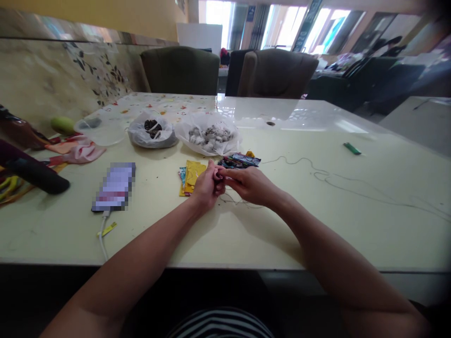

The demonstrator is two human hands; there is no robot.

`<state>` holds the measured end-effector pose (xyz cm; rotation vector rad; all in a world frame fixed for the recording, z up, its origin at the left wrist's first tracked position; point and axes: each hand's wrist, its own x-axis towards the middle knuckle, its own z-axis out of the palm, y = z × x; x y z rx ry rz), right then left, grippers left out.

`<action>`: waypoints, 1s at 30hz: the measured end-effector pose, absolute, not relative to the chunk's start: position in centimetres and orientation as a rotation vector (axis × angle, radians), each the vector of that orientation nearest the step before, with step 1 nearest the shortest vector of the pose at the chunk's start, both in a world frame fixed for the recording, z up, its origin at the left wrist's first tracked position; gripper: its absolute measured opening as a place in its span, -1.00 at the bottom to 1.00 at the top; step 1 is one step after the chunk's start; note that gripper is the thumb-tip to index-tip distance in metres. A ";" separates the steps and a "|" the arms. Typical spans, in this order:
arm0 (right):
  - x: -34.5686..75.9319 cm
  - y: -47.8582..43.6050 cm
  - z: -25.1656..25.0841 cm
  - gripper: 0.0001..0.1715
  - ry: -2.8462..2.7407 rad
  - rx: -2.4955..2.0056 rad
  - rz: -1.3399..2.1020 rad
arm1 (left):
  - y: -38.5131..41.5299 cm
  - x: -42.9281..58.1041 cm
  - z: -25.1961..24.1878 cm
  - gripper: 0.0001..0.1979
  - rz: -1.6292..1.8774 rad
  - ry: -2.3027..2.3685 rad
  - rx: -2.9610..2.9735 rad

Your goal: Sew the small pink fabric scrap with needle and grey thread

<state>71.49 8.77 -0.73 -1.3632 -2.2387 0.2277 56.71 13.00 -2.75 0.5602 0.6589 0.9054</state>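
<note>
Over the middle of the table my left hand [207, 186] is closed, its fingers curled around something small that I cannot make out. From the right, my right hand [252, 186] meets it, fingers pinched together at the left fingertips. What lies between them is too small and hidden to name. A thin thread [243, 203] runs on the table beneath the hands. Yellow packets [193, 173] lie just behind my left hand. Dark, shiny, patterned packets [239, 161] lie just beyond both hands.
Farther back stand a plastic bag of whitish lumps [211, 137] and a bag with dark pieces [152, 129]. A phone [114, 186] with a charging cable [102, 237] lies left. Long thread [347, 188] and a green lighter [352, 149] lie right. Chairs [278, 72] stand behind the table.
</note>
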 end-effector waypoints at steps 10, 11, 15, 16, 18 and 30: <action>71.4 8.4 -0.2 -0.67 -2.102 -1.238 0.197 | 13.6 56.3 -3.0 -0.49 0.885 0.607 0.506; 71.3 8.4 -0.2 -0.67 -2.125 -1.265 0.199 | 13.6 56.4 -3.0 -0.49 0.891 0.617 0.512; 70.7 8.4 -0.7 -0.72 -2.230 -1.385 0.278 | 13.1 56.8 -3.2 -0.47 0.919 0.667 0.560; 70.6 8.5 -0.9 -0.73 -2.224 -1.406 0.292 | 12.9 56.9 -3.2 -0.48 0.916 0.673 0.568; 70.6 8.8 -1.2 -0.71 -2.149 -1.416 0.310 | 12.7 56.9 -3.1 -0.50 0.893 0.654 0.571; 71.9 9.8 -0.9 -0.72 -1.705 -1.185 0.722 | 12.9 56.5 -2.8 -0.94 0.952 0.498 0.739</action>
